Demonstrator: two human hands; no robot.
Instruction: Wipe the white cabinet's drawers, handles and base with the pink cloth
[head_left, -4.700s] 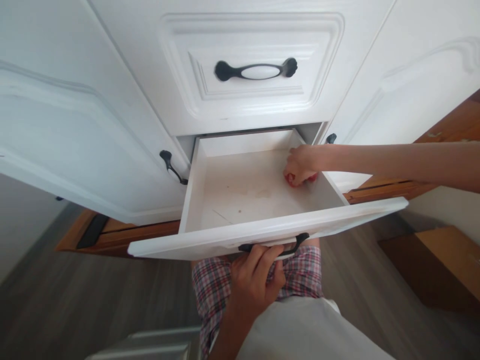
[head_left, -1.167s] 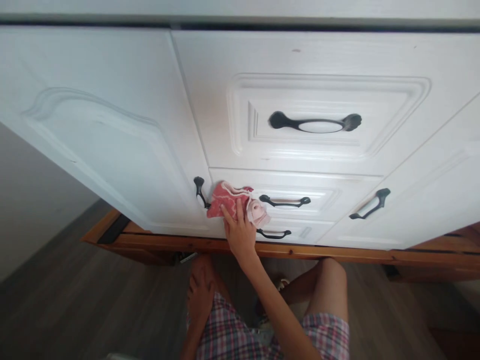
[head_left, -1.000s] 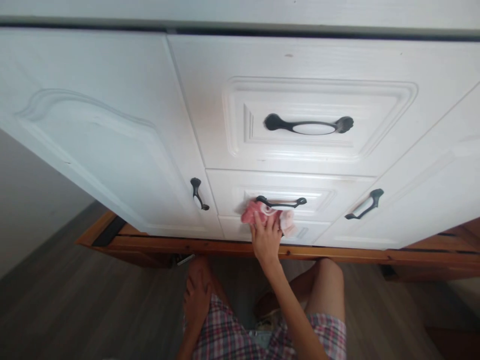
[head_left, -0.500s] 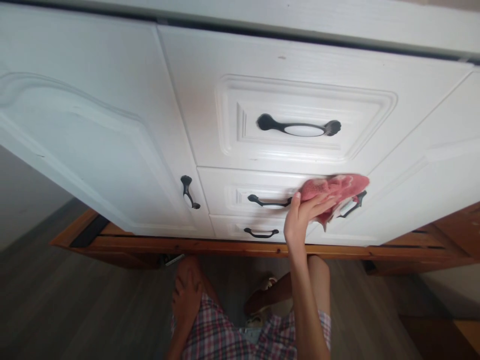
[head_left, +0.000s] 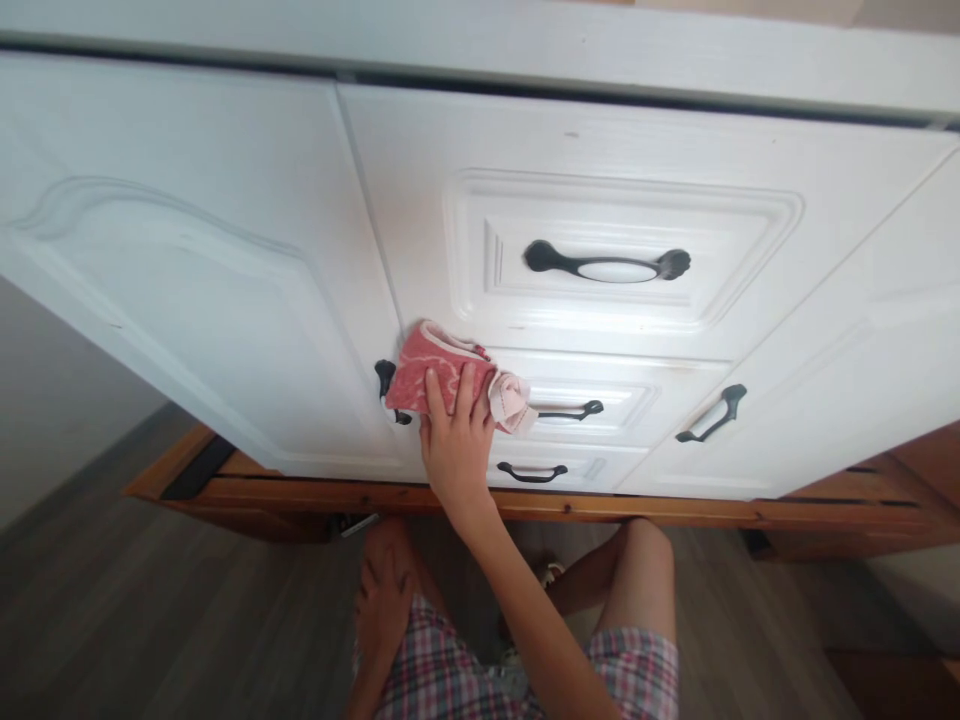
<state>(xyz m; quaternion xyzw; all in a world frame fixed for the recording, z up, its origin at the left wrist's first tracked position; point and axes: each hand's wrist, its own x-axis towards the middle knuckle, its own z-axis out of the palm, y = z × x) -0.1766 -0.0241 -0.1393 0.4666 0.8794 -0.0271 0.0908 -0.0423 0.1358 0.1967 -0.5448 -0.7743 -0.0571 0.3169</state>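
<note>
A folded red-and-white cloth (head_left: 442,365) lies under the fingers of my right hand (head_left: 459,440), pressed against the white cabinet front (head_left: 750,150). It covers the left part of the middle drawer, hiding part of that drawer's handle (head_left: 574,411) and the middle of the left door's handle (head_left: 385,378). A pale bunched end of the cloth hangs out beside my fingers, to the right. My left hand (head_left: 384,600) rests on my left knee, fingers spread and holding nothing.
The top drawer handle (head_left: 607,263), the lowest drawer handle (head_left: 532,473) and the right door's handle (head_left: 711,413) stick out from the front. Along the cabinet's base runs a brown wooden ledge (head_left: 675,508). Grey wooden flooring (head_left: 247,610) lies below.
My right hand has swept the cloth leftwards across the middle drawer, from near the right door's handle to the left door's handle. My left hand stays on the knee.
</note>
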